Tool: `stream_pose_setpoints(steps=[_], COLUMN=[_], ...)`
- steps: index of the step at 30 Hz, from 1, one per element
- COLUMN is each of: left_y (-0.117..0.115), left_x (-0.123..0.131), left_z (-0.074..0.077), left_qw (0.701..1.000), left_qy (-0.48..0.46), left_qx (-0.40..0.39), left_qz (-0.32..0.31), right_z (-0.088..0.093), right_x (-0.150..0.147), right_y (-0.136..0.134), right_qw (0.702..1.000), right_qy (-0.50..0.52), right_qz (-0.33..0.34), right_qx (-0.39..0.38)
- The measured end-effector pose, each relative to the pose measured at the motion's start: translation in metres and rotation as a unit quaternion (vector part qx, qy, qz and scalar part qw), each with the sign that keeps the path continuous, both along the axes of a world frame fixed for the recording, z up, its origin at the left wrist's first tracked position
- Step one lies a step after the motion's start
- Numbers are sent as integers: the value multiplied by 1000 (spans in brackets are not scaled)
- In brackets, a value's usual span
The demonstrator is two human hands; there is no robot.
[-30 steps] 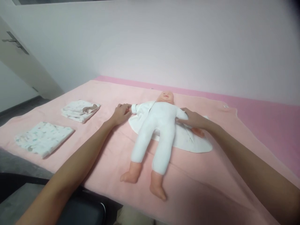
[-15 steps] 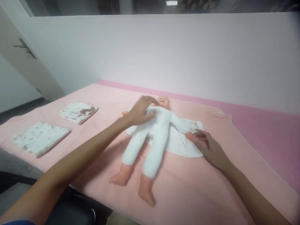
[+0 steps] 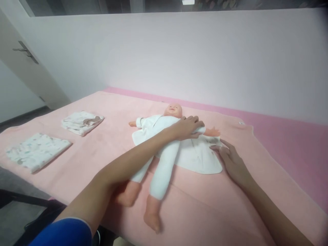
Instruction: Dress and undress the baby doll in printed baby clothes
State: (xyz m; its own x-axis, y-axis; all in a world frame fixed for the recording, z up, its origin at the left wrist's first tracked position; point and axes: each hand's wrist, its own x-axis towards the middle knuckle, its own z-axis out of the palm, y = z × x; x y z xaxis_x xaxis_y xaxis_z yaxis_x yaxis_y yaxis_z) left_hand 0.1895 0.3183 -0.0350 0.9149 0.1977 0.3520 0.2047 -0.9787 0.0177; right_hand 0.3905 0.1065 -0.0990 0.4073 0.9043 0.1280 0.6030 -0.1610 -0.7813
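A baby doll (image 3: 165, 174) in a white bodysuit lies on its back, head toward the wall and bare feet toward me. Beneath it spreads a white baby garment (image 3: 202, 160), one sleeve of which covers the doll's arm at the left. My left hand (image 3: 188, 128) reaches across the doll's chest, its fingers curled round the doll's other upper arm. That arm stretches out to the right, its hand bare. Close below the doll's hand, my right hand (image 3: 234, 165) pinches the garment's loose sleeve at its edge.
A pink blanket (image 3: 217, 205) covers the table. To the left lie a folded cloth with a spotted pattern (image 3: 38, 150) and a folded white garment (image 3: 82, 122). A white wall (image 3: 179, 58) runs behind, and a chair (image 3: 38, 205) stands below the near left edge.
My left hand has moved right, from the doll's far shoulder to its upper arm. My right hand has let go of the doll's hand and is now at the garment's sleeve.
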Motion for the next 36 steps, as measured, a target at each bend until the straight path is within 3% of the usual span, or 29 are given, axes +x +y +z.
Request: stream_pose_setpoints(steps=[3,5,9,13,16,18,22,26,32,36], left_y=[0,-1,-3,-9,-11,-11,-7,1,3,1], left_x=[-4,-3,1,-4,-10,-12,-16,-23,-35,-31], left_z=[5,4,0,4,10,14,25,43,62,64], left_qw=[998,997,993,993,995,995,994,991,988,990], left_qy=[-45,-60,-64,-49,-44,-32,-6,16,52,113], left_qx=[-34,-42,-92,-102,-83,-81,-103,-129,-143,-79], left_qz=[23,24,23,35,43,42,27,22,-4,22], right_z=[-1,1,14,25,20,12,1,6,13,8], right_x=[-5,-14,-39,-49,-40,-32,-23,-25,-23,-7], right_y=[4,12,45,88,111,121,126,124,120,119], right_qw=[1000,996,976,984,976,973,970,972,987,996], right_qy=[-18,-85,-203,-151,-143,-154,-196,-191,-109,23], right_qz=[16,19,44,80,85,80,88,84,75,65], right_qx=[10,37,72,-58,-144,-150,-112,-110,-95,-56])
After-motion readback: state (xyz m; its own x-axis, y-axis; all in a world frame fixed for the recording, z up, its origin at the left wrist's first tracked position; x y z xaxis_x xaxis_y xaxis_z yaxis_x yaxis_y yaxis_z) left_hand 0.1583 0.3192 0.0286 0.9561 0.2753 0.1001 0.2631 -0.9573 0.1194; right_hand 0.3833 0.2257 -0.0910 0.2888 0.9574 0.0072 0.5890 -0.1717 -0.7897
